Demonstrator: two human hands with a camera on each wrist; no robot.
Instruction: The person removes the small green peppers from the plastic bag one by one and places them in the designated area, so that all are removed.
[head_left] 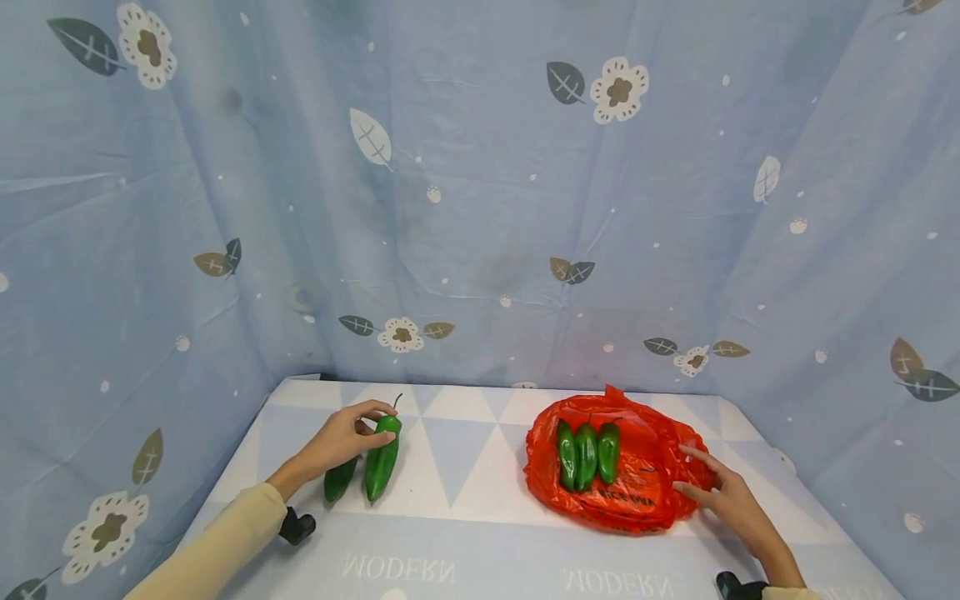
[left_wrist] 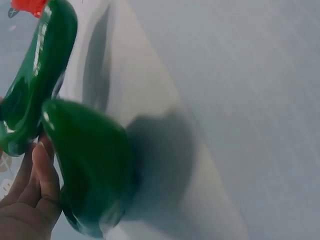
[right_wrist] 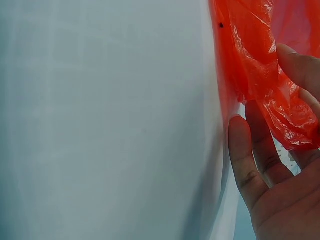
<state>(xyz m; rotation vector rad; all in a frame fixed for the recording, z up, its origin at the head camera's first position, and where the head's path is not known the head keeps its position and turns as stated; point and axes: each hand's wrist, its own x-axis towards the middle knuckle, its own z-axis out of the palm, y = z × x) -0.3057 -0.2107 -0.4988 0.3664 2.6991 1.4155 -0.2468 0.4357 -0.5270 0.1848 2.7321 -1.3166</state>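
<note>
My left hand (head_left: 347,435) pinches a glossy green chili pepper (head_left: 383,460) near its stem end, tilted over the left part of the table. Beside it, partly behind the hand, is a second green pepper (head_left: 341,480); it looms large in the left wrist view (left_wrist: 92,165). To the right lies a crinkled red plastic bag (head_left: 645,508), its mouth spread wide, with three green peppers (head_left: 587,457) side by side in it. At the bag's right edge, my right hand (head_left: 723,496) touches the plastic with fingers spread, the rim between thumb and fingers.
A white and blue patterned table (head_left: 450,533) carries everything, with triangles and printed lettering. Blue floral curtains (head_left: 480,208) hang behind it and at both sides. Black wrist straps (head_left: 297,527) show on both arms.
</note>
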